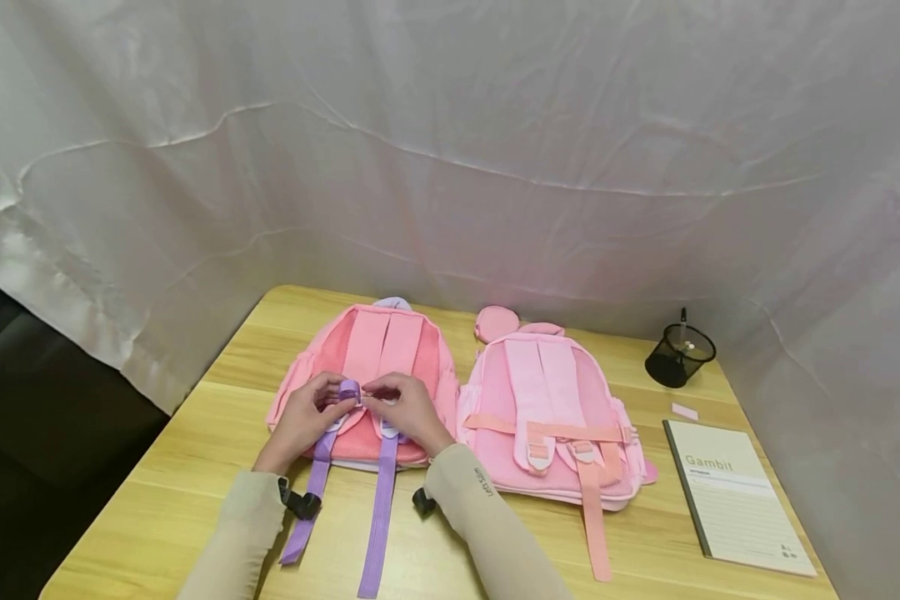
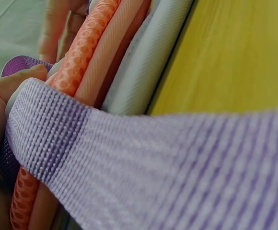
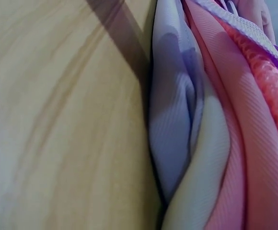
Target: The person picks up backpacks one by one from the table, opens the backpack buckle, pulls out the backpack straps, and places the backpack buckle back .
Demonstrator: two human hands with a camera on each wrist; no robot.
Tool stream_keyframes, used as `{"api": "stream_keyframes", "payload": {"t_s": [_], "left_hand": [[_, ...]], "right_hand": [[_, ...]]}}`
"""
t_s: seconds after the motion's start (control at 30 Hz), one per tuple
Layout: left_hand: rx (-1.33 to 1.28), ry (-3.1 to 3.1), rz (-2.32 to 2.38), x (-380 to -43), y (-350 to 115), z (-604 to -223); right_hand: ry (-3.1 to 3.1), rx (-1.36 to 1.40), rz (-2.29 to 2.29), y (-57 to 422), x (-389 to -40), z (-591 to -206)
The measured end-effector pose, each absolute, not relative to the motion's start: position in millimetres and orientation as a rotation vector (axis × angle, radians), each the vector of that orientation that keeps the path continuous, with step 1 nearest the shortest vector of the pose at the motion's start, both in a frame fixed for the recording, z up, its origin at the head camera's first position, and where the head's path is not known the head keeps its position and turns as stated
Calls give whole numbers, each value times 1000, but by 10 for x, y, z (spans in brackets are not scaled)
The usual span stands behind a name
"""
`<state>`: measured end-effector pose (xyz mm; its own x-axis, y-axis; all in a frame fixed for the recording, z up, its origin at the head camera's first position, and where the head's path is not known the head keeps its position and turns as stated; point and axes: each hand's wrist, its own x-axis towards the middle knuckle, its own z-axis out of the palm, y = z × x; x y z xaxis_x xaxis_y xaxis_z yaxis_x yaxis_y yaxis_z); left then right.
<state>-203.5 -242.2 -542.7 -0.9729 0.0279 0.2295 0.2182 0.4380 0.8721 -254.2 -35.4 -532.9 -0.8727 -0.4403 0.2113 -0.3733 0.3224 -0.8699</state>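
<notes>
A coral-pink backpack (image 1: 300,379) lies with its shoulder straps facing up. Over its middle, my left hand (image 1: 303,423) grips a looped purple strap (image 1: 348,388) between thumb and fingers. From the other side my right hand (image 1: 414,414) pinches at the same looped strap, beside a small pale piece that is too small to make out. Two long purple webbing tails (image 1: 378,517) run from the shoulder straps toward the table's front. In the left wrist view, purple webbing (image 2: 129,148) crosses close to the lens, and the left thumb (image 2: 31,74) lies behind it.
Close on the right lies a light pink backpack (image 1: 487,462) with orange straps (image 1: 592,521). Farther right are a notebook (image 1: 742,500), a small pale slip (image 1: 685,411) and a black mesh pen holder (image 1: 667,367). A grey curtain (image 1: 450,167) hangs behind the wooden table (image 1: 157,500).
</notes>
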Motion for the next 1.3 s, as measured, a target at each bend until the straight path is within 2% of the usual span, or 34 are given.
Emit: {"api": "stream_keyframes", "payload": {"t_s": [0.47,0.8,1.0,1.3], "left_hand": [[-182,-2444,-1683,-2042,-2428,-5429],[-158,-2516,-1382,-2074,-2373,-5421],[-85,-2565,-1349,-2087,-2338,-5403],[-119,-2541,-1351,-2065,-2347,-5394]], "right_hand": [[2591,-713,-1594,-383,-2548,-5345],[2591,-672,-1644,-386,-2546,-5346],[2598,-670,-1630,-379,-2545,-5334],[2597,-724,-1562,-379,-2544,-5332]]}}
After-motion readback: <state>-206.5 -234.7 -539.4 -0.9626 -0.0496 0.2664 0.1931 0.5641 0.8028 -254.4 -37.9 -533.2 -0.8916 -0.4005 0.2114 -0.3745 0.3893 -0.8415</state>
